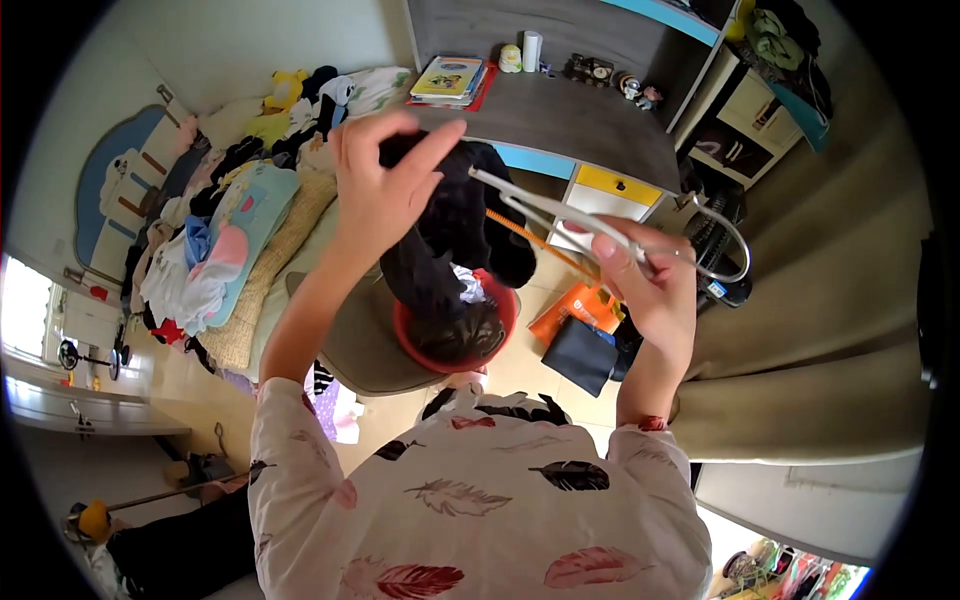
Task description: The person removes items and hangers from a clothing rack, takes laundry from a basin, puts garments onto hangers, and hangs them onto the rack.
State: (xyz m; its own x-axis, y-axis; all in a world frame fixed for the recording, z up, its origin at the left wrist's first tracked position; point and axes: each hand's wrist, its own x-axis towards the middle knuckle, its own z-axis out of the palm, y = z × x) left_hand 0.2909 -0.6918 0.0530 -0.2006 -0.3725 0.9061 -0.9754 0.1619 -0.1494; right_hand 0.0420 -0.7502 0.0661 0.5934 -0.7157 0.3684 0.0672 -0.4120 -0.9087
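My left hand (385, 190) is raised at the upper middle, with its fingers closed around the top of a black garment (455, 215). That garment hangs down in loose folds over a red bucket (405, 335). In my right hand (655, 285) is a white clothes hanger (560, 212), its metal hook (742, 240) pointing right. The hanger's tip reaches the garment's upper right side. A thin orange ribbed rod (535, 240) runs from the garment toward my right fingers; whether it belongs to the hanger, I cannot tell. Dark and white cloth lies in the bucket.
Behind stands a grey desk (570, 115) with books (450, 80) and small figures. Piled clothes (215, 240) cover the bed at left. An orange bag (580, 310) and a dark folder (580, 355) lie on the floor. A curtain (810, 330) hangs at right.
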